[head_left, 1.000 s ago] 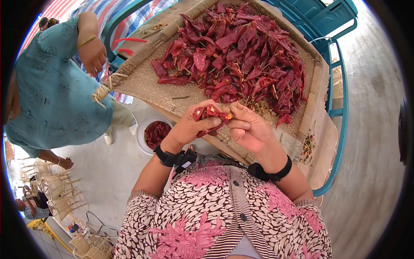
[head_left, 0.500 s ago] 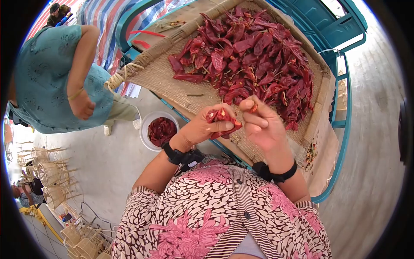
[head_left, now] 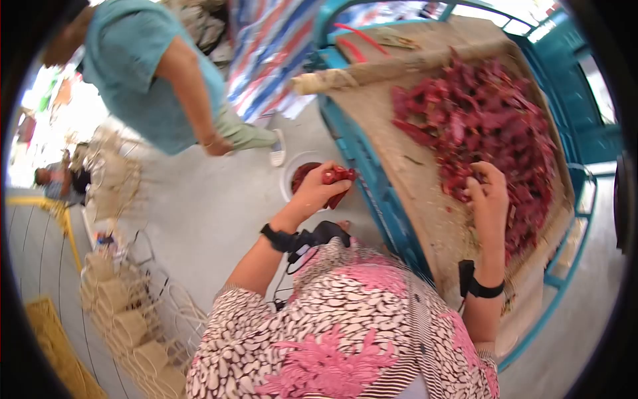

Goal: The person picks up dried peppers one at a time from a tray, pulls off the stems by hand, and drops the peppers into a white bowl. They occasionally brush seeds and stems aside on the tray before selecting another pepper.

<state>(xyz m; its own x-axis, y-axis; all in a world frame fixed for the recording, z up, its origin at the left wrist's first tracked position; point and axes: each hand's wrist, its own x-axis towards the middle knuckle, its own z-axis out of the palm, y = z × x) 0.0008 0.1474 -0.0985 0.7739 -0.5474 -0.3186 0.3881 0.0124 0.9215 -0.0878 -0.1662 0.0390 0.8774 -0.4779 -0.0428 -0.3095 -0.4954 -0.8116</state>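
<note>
Grey floor (head_left: 212,206) surrounds a teal cart (head_left: 362,156) bearing a flat tray (head_left: 389,149). Outside the tray's left edge, the left hand (head_left: 315,191) is closed around dried red peppers (head_left: 337,175). The right hand (head_left: 490,189), fingers loosely curled, is at the pepper pile (head_left: 508,120) towards the tray's right edge; whether it holds anything cannot be told. Partly behind the left hand, a bowl (head_left: 287,178) of peppers sits near a person (head_left: 149,70).
</note>
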